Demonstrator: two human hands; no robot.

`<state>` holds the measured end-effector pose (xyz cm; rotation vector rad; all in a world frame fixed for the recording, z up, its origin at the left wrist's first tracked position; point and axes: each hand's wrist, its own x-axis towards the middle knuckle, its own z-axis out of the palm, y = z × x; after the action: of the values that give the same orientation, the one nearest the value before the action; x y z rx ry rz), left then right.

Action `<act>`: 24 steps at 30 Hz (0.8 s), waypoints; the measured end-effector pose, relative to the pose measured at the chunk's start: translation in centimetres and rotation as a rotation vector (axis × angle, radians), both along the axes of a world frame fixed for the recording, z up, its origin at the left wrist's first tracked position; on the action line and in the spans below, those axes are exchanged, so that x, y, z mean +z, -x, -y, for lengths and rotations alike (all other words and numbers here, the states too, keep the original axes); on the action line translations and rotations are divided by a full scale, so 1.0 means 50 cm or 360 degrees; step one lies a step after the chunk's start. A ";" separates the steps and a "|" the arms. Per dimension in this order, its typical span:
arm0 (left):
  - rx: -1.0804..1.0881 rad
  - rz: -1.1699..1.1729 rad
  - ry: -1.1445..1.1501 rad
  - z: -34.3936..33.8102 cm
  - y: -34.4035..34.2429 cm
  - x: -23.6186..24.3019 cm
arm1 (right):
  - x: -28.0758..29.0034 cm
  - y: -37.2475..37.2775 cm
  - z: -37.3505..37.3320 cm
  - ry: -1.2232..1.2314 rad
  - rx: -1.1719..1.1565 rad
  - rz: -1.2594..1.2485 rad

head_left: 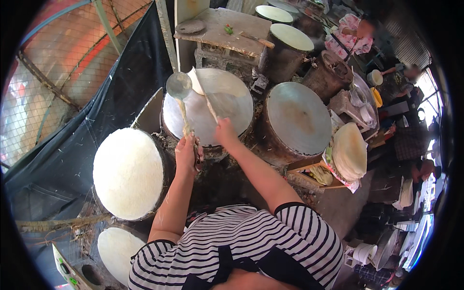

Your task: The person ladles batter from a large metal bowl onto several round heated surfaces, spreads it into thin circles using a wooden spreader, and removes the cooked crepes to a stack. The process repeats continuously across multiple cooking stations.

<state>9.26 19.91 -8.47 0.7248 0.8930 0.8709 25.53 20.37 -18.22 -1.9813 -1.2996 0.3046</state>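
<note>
My left hand [186, 152] is closed around the batter-smeared handle of a metal ladle [179, 86], held over the left side of a round griddle [195, 121]. My right hand [225, 131] grips a thin wooden stick with a pale, blade-like end [195, 81]. That end rests on or just above the griddle's far left part; I cannot tell which. Pale batter [229, 87] covers the griddle's far right portion, while the near side looks mostly bare grey. To the left, a full pale flatbread [128, 174] lies on another griddle.
A bare griddle [299, 118] stands at right, beside a stack of flatbreads [349, 152]. Another pale round [118, 253] is at lower left. Beyond are a board-topped block ledge [217, 26] and more covered griddles [291, 37]. Other people work at far right. Black sheeting [96, 121] hangs at left.
</note>
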 end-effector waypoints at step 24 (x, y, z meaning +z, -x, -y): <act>0.0331 -0.0146 -0.0068 0.087 0.001 0.011 | 0.014 -0.150 -0.063 0.0190 0.0357 0.0051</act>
<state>9.19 15.56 -7.93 0.7221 1.0475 1.0497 33.05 23.54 -17.52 -1.9460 -1.5601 0.4691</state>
